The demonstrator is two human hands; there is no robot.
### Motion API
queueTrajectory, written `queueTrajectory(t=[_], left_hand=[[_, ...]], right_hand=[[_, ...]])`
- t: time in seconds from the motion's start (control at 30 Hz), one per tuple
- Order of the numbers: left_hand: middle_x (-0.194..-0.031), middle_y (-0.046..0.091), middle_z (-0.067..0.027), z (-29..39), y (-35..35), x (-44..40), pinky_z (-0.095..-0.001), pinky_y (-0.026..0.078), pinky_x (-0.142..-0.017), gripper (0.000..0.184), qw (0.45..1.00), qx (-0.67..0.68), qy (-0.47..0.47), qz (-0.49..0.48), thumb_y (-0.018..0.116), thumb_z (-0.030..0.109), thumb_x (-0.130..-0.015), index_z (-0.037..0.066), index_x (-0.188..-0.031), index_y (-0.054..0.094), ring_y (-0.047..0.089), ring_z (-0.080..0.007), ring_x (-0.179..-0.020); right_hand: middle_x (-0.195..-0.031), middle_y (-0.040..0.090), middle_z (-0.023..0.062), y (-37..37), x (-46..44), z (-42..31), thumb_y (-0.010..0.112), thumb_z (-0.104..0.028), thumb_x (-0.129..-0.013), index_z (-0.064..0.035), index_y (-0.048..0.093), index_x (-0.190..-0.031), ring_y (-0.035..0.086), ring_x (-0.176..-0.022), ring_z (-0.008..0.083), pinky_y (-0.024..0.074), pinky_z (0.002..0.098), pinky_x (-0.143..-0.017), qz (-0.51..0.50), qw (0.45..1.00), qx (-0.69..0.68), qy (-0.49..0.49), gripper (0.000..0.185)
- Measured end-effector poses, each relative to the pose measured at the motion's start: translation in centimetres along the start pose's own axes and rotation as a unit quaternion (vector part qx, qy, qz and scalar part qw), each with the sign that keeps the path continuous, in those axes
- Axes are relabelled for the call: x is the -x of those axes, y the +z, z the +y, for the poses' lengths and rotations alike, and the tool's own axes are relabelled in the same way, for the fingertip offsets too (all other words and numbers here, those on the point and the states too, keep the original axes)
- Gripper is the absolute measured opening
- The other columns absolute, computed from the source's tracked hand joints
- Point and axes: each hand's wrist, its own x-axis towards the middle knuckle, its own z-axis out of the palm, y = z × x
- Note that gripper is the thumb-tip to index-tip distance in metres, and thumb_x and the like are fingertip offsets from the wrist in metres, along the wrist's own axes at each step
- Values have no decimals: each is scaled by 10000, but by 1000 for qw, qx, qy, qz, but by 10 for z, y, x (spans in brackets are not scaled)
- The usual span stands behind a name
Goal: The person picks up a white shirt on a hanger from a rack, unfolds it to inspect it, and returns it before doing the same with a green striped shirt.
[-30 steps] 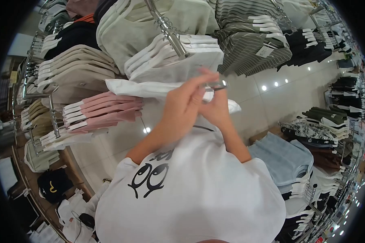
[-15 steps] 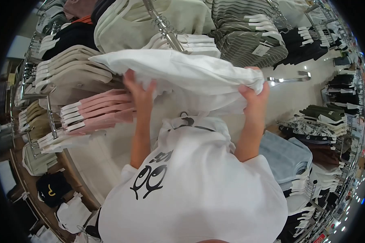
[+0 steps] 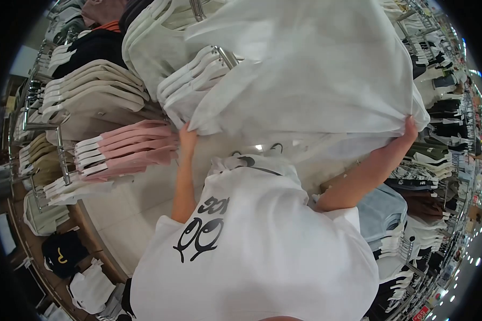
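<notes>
A white shirt (image 3: 316, 69) is spread wide in the air in front of me, its cloth smooth in the middle and gathered at both lower corners. My left hand (image 3: 187, 133) pinches the lower left corner, close to the white garments on hangers (image 3: 195, 72). At the lower right corner, my right hand (image 3: 411, 127) grips a bunched fold, with that arm stretched far out to the side. The shirt covers much of the rack behind it, and some fingers of each hand are hidden by the cloth.
Pink garments (image 3: 128, 147) and beige garments (image 3: 93, 93) hang on the left. A metal rail end (image 3: 227, 56) juts out beside the shirt. Folded light-blue clothes (image 3: 380, 208) lie at right. Dark folded clothing (image 3: 64, 251) sits on a low wooden shelf at lower left.
The white shirt has gone from a bunched strip to a broad, raised sheet. My right hand has moved far right, and my left hand slightly down, both still holding it.
</notes>
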Motion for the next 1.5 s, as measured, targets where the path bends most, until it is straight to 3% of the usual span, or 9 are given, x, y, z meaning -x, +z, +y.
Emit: queueTrajectory(t=[0.13,0.23,0.53,0.67,1.17,1.27,1.33,1.43,1.5], left_hand=[[-1050,676,-45,89,-65,39,-314,535,-764,339,979,178,58,-76,612,175,-927,8,-1221,638,650,-189,-889],[-1313,580,-116,161,-71,75,-396,520,-998,453,871,486,6,67,510,249,-1001,30,-1396,468,615,-251,-1158],[-1402,557,-94,155,-19,98,-414,494,-1036,478,929,355,-28,-98,438,342,-1052,21,-1402,486,586,-256,-1235],[-1399,562,-105,228,-46,123,-423,474,-1053,486,832,533,1,-151,406,368,-1058,22,-1386,506,557,-263,-1273],[-1487,463,-151,206,-26,132,-452,424,-1096,603,900,429,-48,-56,393,444,-1065,18,-1492,376,518,-308,-1300],[-1314,597,-140,210,2,139,-349,499,-977,498,958,286,31,8,517,340,-1041,-28,-1376,495,615,-229,-1136],[-1135,664,-70,212,5,155,-274,491,-882,393,961,200,98,-161,581,277,-1021,-35,-1261,589,613,-140,-1022],[-958,662,-4,200,36,137,-259,471,-762,360,991,112,-42,-59,536,320,-1044,-18,-1048,660,578,-83,-905],[-925,649,-4,174,23,123,-263,455,-739,369,996,39,33,-68,508,331,-1054,-1,-978,648,568,-81,-866]], right_hand=[[-1333,552,118,-13,-8,0,678,-411,-820,-46,507,-1367,532,-1221,271,430,405,-1025,72,997,41,2,679],[-1355,534,122,-22,-11,1,660,-446,-823,-60,507,-1372,518,-1236,281,423,412,-1030,85,995,41,11,689],[-1360,543,125,-38,-11,15,677,-398,-832,-35,502,-1379,536,-1221,274,438,392,-1021,79,997,13,18,679],[-1373,531,128,-49,-16,23,674,-402,-840,-32,487,-1391,531,-1229,274,435,397,-1026,80,996,13,39,690],[-1371,530,141,-75,-13,44,641,-394,-846,-40,460,-1406,520,-1261,301,439,430,-1051,89,994,16,63,687],[-1361,537,136,-78,-12,45,637,-382,-847,-42,469,-1395,524,-1253,299,442,432,-1045,90,993,16,72,666],[-1358,540,136,-88,-13,49,633,-376,-848,-43,474,-1390,526,-1252,298,442,434,-1045,72,995,11,71,655],[-1358,543,138,-101,-17,58,627,-359,-849,-43,480,-1383,528,-1253,299,444,444,-1048,34,997,-13,73,638],[-1360,543,140,-109,-20,65,625,-347,-848,-42,482,-1382,529,-1257,302,446,451,-1052,19,997,-34,74,631]])
